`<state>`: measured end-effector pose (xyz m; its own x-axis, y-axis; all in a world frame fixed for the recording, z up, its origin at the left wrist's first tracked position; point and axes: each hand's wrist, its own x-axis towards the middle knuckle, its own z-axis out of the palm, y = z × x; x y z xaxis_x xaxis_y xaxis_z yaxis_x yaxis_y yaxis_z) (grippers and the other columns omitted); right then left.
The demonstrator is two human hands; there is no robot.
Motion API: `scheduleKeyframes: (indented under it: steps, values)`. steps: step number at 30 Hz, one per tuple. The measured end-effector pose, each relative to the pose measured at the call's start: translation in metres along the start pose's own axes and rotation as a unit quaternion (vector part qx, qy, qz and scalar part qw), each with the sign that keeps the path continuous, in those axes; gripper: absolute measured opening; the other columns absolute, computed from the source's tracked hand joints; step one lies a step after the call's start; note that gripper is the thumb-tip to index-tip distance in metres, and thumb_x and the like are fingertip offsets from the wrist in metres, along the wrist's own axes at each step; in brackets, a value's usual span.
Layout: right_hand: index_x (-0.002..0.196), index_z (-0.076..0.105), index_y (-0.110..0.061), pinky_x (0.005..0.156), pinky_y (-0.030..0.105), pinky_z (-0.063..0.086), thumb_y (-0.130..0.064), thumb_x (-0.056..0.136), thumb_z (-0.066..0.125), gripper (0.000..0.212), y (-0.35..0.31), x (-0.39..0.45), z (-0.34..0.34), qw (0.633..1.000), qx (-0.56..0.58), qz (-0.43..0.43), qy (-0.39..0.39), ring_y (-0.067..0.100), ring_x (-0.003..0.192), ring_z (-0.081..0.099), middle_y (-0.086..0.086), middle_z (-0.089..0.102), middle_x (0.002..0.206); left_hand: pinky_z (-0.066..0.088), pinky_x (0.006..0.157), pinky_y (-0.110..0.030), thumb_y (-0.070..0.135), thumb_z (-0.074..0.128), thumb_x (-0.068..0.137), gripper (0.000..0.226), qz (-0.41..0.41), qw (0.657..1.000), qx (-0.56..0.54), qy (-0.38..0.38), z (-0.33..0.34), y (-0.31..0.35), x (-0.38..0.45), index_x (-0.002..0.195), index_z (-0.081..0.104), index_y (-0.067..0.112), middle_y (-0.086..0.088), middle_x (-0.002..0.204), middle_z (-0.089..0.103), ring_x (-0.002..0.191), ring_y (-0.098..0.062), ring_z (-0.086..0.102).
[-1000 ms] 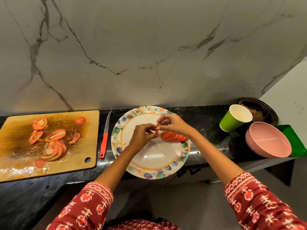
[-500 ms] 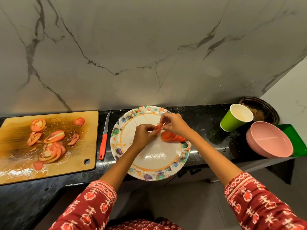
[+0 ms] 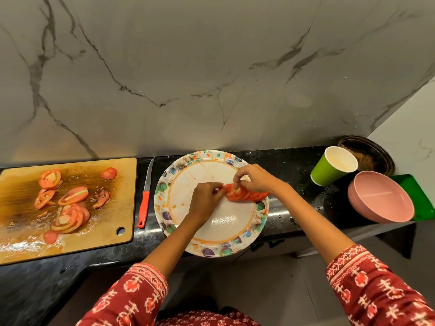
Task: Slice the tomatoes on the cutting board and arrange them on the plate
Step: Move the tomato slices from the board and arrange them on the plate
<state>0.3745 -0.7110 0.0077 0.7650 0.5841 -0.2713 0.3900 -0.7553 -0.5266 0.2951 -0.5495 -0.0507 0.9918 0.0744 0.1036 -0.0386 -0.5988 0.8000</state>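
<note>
Tabletop (image 3: 282,165): glossy black, speckled. Wall (image 3: 211,67): pale grey marble, dark veins. Cutting board (image 3: 122,184): tan wood, darker wet stain. Tomato slices (image 3: 73,196) on it: red-orange, pale centres. Knife (image 3: 144,208): bright red handle, steel blade. Plate (image 3: 211,231): white, orange dotted ring, purple, teal and orange leaf border. Paper cup (image 3: 327,170): lime green, white inside. Bowl (image 3: 381,201): pink. Tray (image 3: 414,191): green. Sleeves (image 3: 376,290): dark red, white motifs.

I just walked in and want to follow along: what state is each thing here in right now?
Board: wet, holding loose tomato slices.
Knife: lying unused between board and plate.
Plate: a row of slices on its right side.
Left hand: pinching a slice.
Right hand: pinching the same slice.
Cup: upright.
Bowls: stacked, upright.
</note>
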Motion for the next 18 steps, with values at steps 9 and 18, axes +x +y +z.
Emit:
scheduleKeyframes:
  steps: [9,18]
  values:
    - [0.094,0.068,-0.014,0.083,0.024,0.047,0.005,0.081,0.049,0.030,0.002,-0.005,-0.006,0.996,0.065,0.036,0.040,0.014,0.105,0.054,0.004,0.064,0.108,0.046,0.079,-0.019,0.018,0.076,0.074,0.041,0.017,0.995,0.037,-0.087,0.002,-0.004,0.006,0.110,0.062,0.006,-0.011,0.111,0.062,0.095,-0.019,0.058]
    - [0.110,0.062,-0.013,0.077,0.010,0.043,-0.002,0.082,0.060,0.030,0.011,-0.013,-0.003,0.992,0.107,0.052,0.031,0.008,0.100,0.052,0.001,0.061,0.110,0.048,0.085,-0.025,0.013,0.078,0.071,0.056,-0.009,0.989,0.008,-0.150,0.001,0.005,0.019,0.117,0.045,0.012,-0.012,0.124,0.055,0.110,-0.024,0.056]
